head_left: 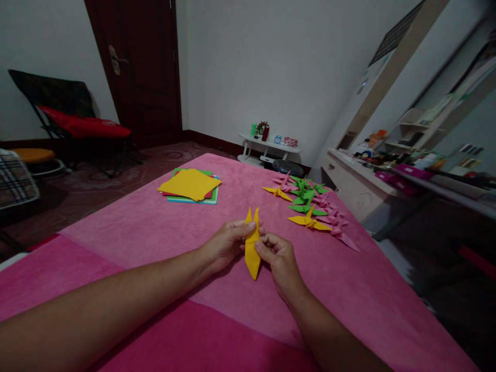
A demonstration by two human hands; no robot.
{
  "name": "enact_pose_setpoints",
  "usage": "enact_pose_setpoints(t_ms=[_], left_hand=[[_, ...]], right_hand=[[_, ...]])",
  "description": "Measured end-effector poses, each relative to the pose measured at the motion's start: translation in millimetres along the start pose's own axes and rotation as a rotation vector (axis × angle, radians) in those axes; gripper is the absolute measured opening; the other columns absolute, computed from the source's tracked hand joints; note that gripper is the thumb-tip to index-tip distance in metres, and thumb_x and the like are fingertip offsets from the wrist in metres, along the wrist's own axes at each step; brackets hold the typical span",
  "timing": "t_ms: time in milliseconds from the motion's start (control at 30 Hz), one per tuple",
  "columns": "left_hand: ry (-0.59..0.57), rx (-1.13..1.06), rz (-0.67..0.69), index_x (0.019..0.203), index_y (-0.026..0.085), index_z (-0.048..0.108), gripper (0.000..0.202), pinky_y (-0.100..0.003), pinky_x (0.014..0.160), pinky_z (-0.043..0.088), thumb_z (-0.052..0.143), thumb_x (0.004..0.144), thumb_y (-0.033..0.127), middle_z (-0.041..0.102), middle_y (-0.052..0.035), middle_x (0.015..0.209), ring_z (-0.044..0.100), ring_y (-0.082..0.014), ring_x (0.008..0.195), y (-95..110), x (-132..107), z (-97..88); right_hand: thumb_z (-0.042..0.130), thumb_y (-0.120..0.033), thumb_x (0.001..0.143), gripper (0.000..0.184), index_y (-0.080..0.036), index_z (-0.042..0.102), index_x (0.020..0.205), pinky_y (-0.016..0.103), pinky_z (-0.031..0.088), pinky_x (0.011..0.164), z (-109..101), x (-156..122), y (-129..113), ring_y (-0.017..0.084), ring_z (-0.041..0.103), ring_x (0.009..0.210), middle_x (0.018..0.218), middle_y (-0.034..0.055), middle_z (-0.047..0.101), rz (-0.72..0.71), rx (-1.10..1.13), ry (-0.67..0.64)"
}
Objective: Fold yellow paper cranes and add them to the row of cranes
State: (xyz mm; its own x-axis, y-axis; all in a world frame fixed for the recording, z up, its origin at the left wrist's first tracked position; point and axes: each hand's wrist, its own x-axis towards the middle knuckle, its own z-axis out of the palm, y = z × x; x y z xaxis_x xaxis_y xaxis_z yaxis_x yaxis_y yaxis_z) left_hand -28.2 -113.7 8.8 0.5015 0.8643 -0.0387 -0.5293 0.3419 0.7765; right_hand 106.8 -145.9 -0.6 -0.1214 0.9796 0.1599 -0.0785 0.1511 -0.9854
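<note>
Pale walls and a dark door stand beyond a bench draped in mottled, soft-looking pink cloth, and over its near middle a yellow folded paper is clamped between thumb and fingers in the grip of both the left hand and the right hand. With two slim points and no spread wings, this tapering piece looks only partly shaped, whereas sharp-creased green cranes, yellow cranes and pink cranes lie apparently finished at right, and flat, squarish sheets remain unfolded at far left.
</note>
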Motion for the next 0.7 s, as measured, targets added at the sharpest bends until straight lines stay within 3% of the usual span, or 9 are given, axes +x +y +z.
enact_pose_setpoints(t_ms=[133, 367, 567, 700], left_hand=[[0.089, 0.03, 0.058, 0.076, 0.011, 0.065, 0.025, -0.022, 0.056, 0.041, 0.071, 0.065, 0.032, 0.062, -0.0034, 0.066, 0.055, -0.0102, 0.055, -1, -1, 2.8], [0.273, 0.336, 0.246, 0.06, 0.012, 0.056, 0.029, -0.02, 0.045, 0.032, 0.071, 0.062, 0.037, 0.055, 0.0013, 0.053, 0.047, -0.0074, 0.044, -2, 7, -2.5], [0.282, 0.623, 0.404, 0.05, 0.013, 0.049, 0.041, -0.02, 0.041, 0.02, 0.061, 0.07, 0.047, 0.04, 0.0045, 0.044, 0.032, -0.0047, 0.041, 7, 14, -9.0], [0.264, 0.707, 0.416, 0.049, 0.013, 0.051, 0.046, -0.02, 0.04, 0.021, 0.055, 0.073, 0.053, 0.041, 0.0036, 0.04, 0.035, -0.0058, 0.038, 13, 20, -15.5]], right_hand=[[0.06, -0.031, 0.074, 0.017, -0.016, 0.059, 0.068, 0.021, 0.038, 0.053, 1, 0, 0, 0.011, 0.048, 0.056, 0.062, -0.0016, 0.053, -0.035, -0.136, 0.011], [0.055, -0.03, 0.077, 0.018, -0.016, 0.059, 0.066, 0.021, 0.033, 0.049, 4, -5, -2, 0.01, 0.043, 0.053, 0.059, -0.0023, 0.05, -0.062, -0.354, 0.027], [0.056, -0.028, 0.076, 0.019, -0.015, 0.057, 0.061, 0.021, 0.029, 0.044, 6, -5, -8, 0.009, 0.041, 0.046, 0.05, -0.0039, 0.046, -0.035, -0.353, 0.019], [0.057, -0.029, 0.075, 0.019, -0.015, 0.06, 0.063, 0.02, 0.028, 0.041, 3, -3, -7, 0.008, 0.04, 0.042, 0.046, -0.0045, 0.046, 0.005, -0.279, 0.011]])
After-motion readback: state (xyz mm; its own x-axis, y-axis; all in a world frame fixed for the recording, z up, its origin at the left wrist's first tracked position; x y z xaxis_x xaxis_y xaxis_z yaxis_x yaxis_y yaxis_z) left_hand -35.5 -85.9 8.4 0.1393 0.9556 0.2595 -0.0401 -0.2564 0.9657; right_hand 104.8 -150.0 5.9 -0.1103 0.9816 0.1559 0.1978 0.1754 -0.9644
